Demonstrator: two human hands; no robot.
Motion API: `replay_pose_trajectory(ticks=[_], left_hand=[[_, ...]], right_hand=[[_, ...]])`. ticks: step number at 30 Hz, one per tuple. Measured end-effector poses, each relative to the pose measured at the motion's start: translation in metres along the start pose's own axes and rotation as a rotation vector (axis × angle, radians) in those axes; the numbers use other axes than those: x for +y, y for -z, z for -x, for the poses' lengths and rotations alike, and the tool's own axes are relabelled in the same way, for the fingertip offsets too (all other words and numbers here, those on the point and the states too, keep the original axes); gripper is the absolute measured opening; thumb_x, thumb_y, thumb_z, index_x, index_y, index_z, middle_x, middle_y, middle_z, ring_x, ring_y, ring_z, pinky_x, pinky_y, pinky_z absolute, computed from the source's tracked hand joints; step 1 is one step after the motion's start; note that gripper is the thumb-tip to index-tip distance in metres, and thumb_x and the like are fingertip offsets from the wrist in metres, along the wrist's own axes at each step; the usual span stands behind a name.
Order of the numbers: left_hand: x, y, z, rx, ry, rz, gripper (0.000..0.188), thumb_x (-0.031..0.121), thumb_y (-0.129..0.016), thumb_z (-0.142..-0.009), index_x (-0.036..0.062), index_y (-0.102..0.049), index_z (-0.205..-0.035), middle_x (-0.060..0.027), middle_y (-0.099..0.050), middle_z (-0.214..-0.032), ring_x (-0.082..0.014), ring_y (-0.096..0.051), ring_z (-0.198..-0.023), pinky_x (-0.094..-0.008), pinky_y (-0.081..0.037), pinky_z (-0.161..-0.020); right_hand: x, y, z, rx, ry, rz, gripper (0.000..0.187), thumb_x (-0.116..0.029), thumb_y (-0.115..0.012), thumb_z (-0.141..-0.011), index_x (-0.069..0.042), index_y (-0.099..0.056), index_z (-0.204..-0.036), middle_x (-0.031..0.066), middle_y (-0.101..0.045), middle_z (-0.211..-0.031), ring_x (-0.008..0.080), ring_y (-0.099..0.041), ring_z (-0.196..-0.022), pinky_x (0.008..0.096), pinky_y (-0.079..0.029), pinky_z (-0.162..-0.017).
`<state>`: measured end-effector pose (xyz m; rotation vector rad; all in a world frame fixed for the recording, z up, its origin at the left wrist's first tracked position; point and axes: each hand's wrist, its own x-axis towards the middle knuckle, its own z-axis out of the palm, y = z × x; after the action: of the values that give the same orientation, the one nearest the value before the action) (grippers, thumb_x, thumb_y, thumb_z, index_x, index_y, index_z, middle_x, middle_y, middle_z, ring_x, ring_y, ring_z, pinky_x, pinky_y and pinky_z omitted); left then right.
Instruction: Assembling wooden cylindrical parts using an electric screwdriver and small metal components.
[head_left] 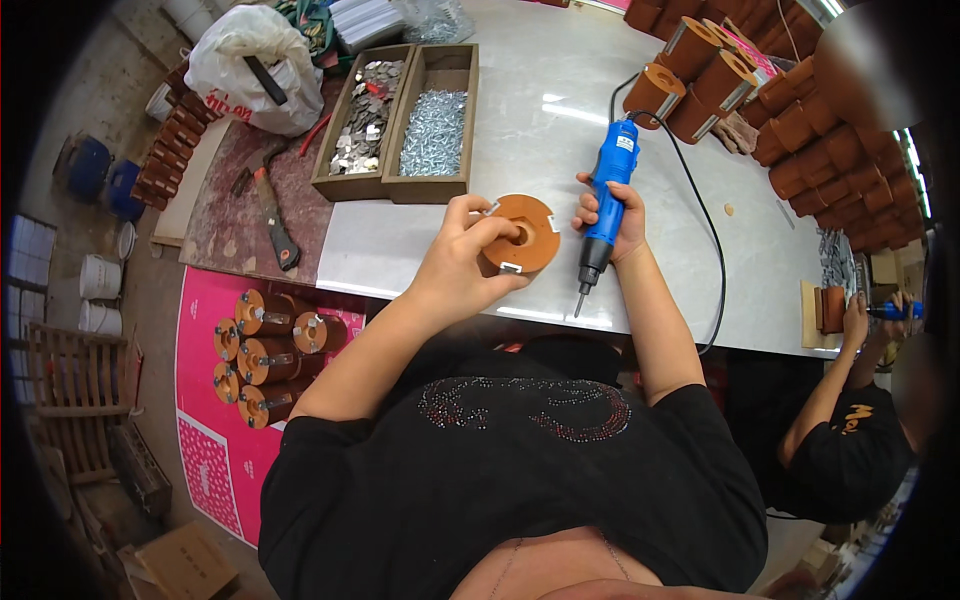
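The hollow brown cylinder [540, 250] is in hand above the grey table [540, 70], apparently partway done: three metal clips [511, 268] sit on its rim, though I can't make out screws in them. From the left, at least six similar cylinders [265, 312], with fittings on their ends, lie on the pink sheet [198, 375], seemingly further along. One hammer [277, 225] lies beside two wooden trays [430, 187], holding uncountable flat metal pieces [365, 125] and screws [432, 130]. The left hand [462, 245] pinches its cylinder, a finger at the bore; the right hand [612, 215] wraps one blue electric screwdriver [612, 170]. Beyond, at least four grouped cylinders [655, 95] stand at a stage I cannot tell.
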<state>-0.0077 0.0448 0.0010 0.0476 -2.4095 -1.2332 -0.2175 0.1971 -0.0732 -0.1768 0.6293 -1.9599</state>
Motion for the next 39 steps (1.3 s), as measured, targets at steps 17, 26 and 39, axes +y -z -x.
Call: replay_pose_trajectory(ticks=[17,26,39], left_hand=[[-0.104,0.049,-0.131,-0.423,0.238,-0.935,0.019,0.012,-0.054,-0.068,0.0068,-0.062,-0.084,-0.0155,-0.061,-0.087,-0.0313,-0.057,-0.085,-0.0408,-0.045,-0.072],[-0.109,0.048,-0.126,-0.342,0.184,-0.739,0.015,0.007,-0.063,-0.064,0.003,-0.058,-0.078,-0.0136,-0.061,-0.077,-0.0296,-0.059,-0.077,-0.0361,-0.045,-0.067],[-0.125,0.049,-0.122,-0.354,0.031,-0.807,0.011,0.008,-0.056,-0.07,0.0047,-0.057,-0.081,-0.0164,-0.058,-0.082,-0.0344,-0.056,-0.08,-0.0418,-0.044,-0.069]], right_hand=[[-0.004,-0.001,0.001,0.136,-0.016,-0.027,0.042,-0.019,-0.057,-0.069,-0.001,-0.048,-0.105,0.0078,-0.051,-0.064,0.0165,-0.048,-0.051,0.0321,-0.045,-0.055],[0.0,0.002,0.008,0.103,0.021,-0.046,0.032,-0.02,-0.055,-0.073,-0.004,-0.047,-0.1,0.0111,-0.056,-0.063,0.0228,-0.055,-0.052,0.0419,-0.048,-0.063],[-0.003,0.004,0.001,0.115,0.016,-0.061,0.038,-0.023,-0.053,-0.073,-0.003,-0.046,-0.105,0.0098,-0.056,-0.066,0.0212,-0.054,-0.054,0.0418,-0.048,-0.066]])
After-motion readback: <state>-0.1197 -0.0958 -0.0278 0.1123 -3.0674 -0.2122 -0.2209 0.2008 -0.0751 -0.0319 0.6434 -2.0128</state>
